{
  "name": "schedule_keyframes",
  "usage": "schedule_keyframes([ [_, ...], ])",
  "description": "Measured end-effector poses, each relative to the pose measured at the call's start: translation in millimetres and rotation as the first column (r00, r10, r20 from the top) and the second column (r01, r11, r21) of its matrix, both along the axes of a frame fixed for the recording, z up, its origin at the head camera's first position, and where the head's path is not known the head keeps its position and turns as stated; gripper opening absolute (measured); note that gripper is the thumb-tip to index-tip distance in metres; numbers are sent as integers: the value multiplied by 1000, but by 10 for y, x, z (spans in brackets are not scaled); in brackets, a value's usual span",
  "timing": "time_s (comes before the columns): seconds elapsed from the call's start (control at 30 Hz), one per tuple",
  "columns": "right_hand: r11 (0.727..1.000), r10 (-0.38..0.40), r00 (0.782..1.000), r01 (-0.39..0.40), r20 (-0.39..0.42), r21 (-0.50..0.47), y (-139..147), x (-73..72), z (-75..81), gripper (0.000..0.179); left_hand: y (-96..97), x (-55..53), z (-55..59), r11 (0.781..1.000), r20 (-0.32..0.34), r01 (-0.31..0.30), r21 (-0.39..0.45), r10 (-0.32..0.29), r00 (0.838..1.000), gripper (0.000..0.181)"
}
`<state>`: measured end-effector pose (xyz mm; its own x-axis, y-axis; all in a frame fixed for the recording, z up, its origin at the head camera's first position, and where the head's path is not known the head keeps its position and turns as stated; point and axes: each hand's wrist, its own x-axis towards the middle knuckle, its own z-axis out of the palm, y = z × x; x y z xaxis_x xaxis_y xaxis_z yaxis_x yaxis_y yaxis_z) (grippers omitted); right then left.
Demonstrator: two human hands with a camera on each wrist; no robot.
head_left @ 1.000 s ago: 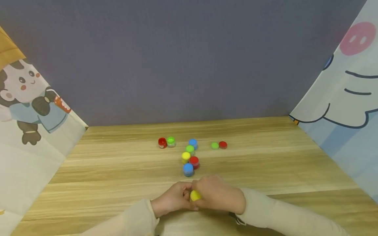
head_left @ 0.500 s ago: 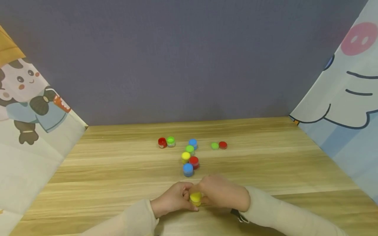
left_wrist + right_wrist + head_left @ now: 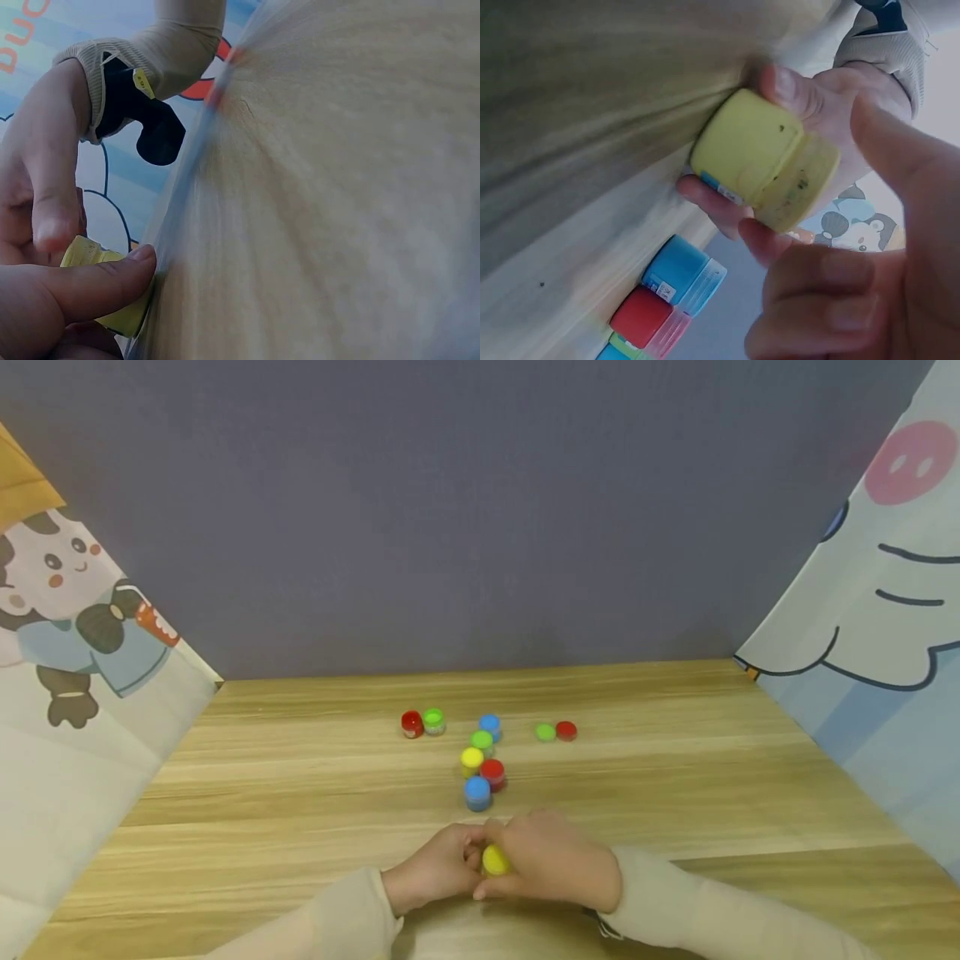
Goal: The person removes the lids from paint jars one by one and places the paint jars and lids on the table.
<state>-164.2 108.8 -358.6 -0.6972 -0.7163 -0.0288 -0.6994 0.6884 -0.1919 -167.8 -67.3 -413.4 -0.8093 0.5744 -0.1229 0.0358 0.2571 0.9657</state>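
Within the left hand (image 3: pixel 441 865), a yellow jar (image 3: pixel 742 142) is clamped. At its lid (image 3: pixel 799 184), the right hand (image 3: pixel 553 857) is held curled; whether the lid is gripped cannot be told. Beyond both, a blue jar (image 3: pixel 477 794) is seen.

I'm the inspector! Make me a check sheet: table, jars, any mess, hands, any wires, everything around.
Surface: wooden table, streaky grain.
Job's things: yellow jar, lid on.
Clutter: five lidded jars; open red jar, open green jar to their left; green lid, red lid to their right.
Left hand: holds the yellow jar.
Right hand: at the jar's top; grip unclear.
Cables: thin loop by right cuff, too small to tell.
Surroundings: grey wall behind, cartoon sheets both sides.
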Motion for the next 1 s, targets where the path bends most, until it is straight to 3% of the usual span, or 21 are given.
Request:
schedule_keyframes([
  [0.2,999,-39,998,41,-58,31,-1,-11,-7,41,29,8,-2,998,73,0,55,-4,997,32],
  [0.4,999,-21,999,23,-47,34,3,-8,20,37,23,6,12,999,76,4,51,-8,997,36],
  [0.7,997,67,997,-68,36,42,48,-16,77,29,11,8,13,999,71,25,40,-27,997,46],
  [0.9,984,146,989,-144,-13,100,92,-10,132,19,12,6,0,999,81,9,30,-12,997,43],
  [1.0,979,163,986,-159,-22,129,104,-18,160,26,22,2,5,1000,76,-2,16,1,997,37],
])
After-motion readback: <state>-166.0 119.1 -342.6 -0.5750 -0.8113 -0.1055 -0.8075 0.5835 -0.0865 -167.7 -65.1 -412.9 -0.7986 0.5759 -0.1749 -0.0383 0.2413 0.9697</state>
